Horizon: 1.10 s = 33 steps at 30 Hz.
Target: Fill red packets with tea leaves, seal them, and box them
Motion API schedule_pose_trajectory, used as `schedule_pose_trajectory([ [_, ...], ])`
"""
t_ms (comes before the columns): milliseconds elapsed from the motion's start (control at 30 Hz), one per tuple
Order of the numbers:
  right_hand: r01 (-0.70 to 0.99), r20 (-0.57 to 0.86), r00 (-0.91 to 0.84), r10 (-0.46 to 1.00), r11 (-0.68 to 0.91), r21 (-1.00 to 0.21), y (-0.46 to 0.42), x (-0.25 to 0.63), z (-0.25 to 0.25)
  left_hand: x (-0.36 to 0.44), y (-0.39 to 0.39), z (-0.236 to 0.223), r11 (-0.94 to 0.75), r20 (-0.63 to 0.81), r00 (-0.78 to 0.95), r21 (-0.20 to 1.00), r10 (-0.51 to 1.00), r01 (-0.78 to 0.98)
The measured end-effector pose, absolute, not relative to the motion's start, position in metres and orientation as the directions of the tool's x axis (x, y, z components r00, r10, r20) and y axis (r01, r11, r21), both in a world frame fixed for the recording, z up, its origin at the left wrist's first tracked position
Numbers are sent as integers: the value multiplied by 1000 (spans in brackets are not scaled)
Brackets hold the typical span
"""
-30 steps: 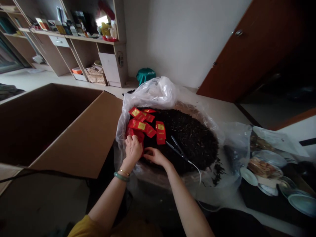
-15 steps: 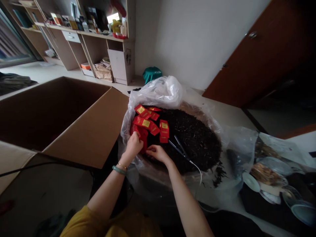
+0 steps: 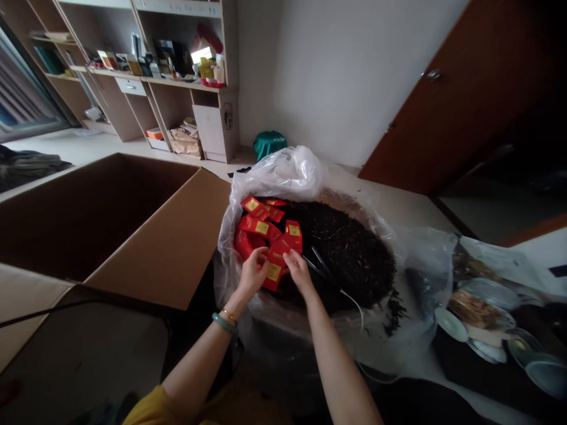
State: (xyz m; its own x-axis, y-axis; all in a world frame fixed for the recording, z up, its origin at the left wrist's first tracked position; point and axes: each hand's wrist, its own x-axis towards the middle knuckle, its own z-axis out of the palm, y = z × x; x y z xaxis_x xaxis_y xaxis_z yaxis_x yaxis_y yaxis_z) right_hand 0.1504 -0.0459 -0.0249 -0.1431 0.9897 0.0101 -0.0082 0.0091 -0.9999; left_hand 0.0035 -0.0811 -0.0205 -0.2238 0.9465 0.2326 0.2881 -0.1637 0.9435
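Between both hands I hold a small red packet (image 3: 275,267) with a gold label, above dark loose tea leaves (image 3: 349,248). My left hand (image 3: 254,273) is closed on its left edge, and my right hand (image 3: 297,269) pinches its upper right side. Several more red packets (image 3: 254,226) lie on the leaves just beyond my hands. A dark, two-armed sealing tool that looks like a hair straightener (image 3: 325,268), with a white cord, rests on the leaves right of my right hand. Clear plastic sheeting (image 3: 283,174) surrounds the heap.
A large open cardboard box (image 3: 163,242) stands at the left. Bowls and dishes (image 3: 482,319) sit at the right. Behind are a shelf unit (image 3: 208,127), a green bag (image 3: 269,143) and a brown door (image 3: 443,88).
Both hands have moved right and slightly up from the left edge of the heap. A red packet is now held between them, and the view has tilted up a little.
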Motion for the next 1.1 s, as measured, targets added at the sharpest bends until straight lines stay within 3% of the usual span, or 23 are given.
schedule_pose_trajectory([
  [200,72,174,-117,978,183,-981,-46,150,-29,10,-75,-40,-260,324,-143,902,935,345],
  [300,202,279,-94,956,293,-935,-43,152,-36,8,-72,-45,-258,336,-159,890,928,376],
  [467,484,531,-93,842,504,-715,-43,154,-45,7,-66,-49,-239,343,-205,881,916,408],
  [600,651,715,-90,693,584,-485,-50,151,-40,7,-63,-50,-222,342,-240,882,908,415],
  [800,756,757,-174,630,578,-308,-58,149,-31,7,-65,-45,-277,370,-145,857,918,435],
  [1100,751,787,53,614,495,-437,-58,160,-33,15,-81,-30,-396,519,-97,748,849,533],
])
